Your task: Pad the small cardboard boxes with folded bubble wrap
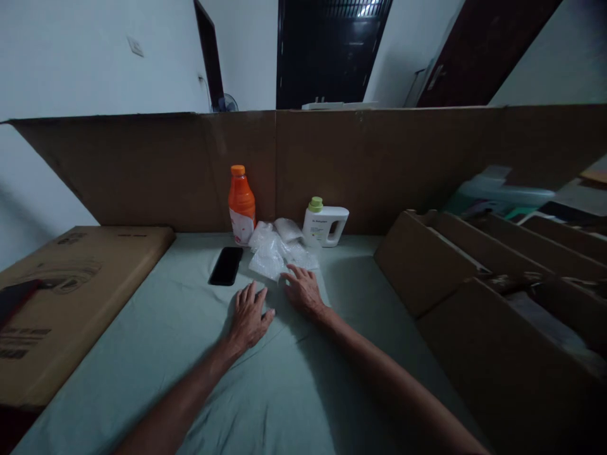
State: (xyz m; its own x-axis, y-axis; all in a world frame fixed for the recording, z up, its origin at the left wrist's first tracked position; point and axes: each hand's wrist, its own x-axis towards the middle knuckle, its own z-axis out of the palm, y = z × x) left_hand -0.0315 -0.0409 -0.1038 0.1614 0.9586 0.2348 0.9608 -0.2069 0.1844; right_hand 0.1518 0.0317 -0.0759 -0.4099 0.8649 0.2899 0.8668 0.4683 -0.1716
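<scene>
My left hand [249,317] rests on the pale green cloth [265,392], fingers spread and holding nothing. My right hand [302,289] is at the near edge of some crumpled bubble wrap [272,249]; its fingers are apart, and I cannot tell whether they touch the plastic. A black smartphone [226,266] lies flat just beyond my left hand. Behind the wrap stand an orange bottle [242,202] with an orange cap and a white jug [325,225] with a green cap and a side handle.
A tall cardboard panel [379,164] closes off the back. On the left lies a large flat cardboard box [95,272]. Several open cardboard boxes [441,259] line the right side, with a translucent plastic item [502,189] behind them.
</scene>
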